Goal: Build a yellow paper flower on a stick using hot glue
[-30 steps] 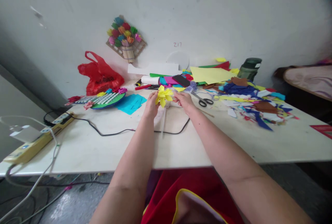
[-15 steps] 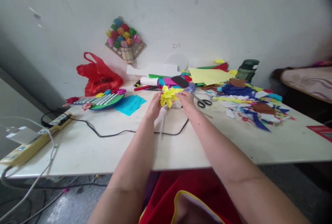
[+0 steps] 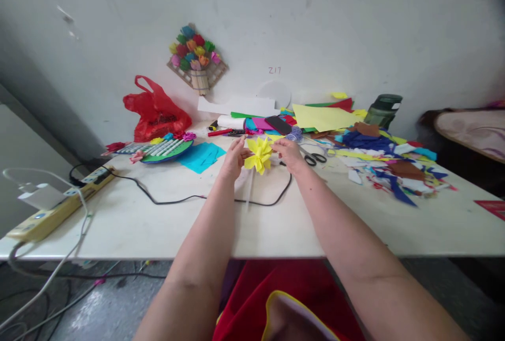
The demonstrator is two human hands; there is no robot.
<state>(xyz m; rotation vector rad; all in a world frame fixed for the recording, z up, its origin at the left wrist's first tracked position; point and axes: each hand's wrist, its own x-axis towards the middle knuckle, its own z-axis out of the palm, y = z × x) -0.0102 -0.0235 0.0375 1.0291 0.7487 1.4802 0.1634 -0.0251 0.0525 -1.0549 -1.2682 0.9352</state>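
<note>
A yellow paper flower (image 3: pixel 259 154) is held up over the white table (image 3: pixel 276 214), between both of my hands. My left hand (image 3: pixel 233 158) pinches its left side with curled fingers. My right hand (image 3: pixel 289 153) grips its right side, fingers closed on the petals. A thin white stick (image 3: pixel 249 189) hangs down from the flower toward the table. Black-handled scissors (image 3: pixel 312 157) lie just right of my right hand.
Coloured paper sheets and scraps (image 3: pixel 374 151) cover the table's far right. A cyan sheet (image 3: pixel 201 155), a green craft board (image 3: pixel 163 149) and a red plastic bag (image 3: pixel 155 112) sit at left. A black cable (image 3: pixel 177 200) crosses the table to a yellow power strip (image 3: pixel 55 207). A dark green bottle (image 3: pixel 382 110) stands by the wall.
Both hands turned the yellow flower and carried it slightly right and nearer; its petals now face more toward me. The camera shifted a little.
</note>
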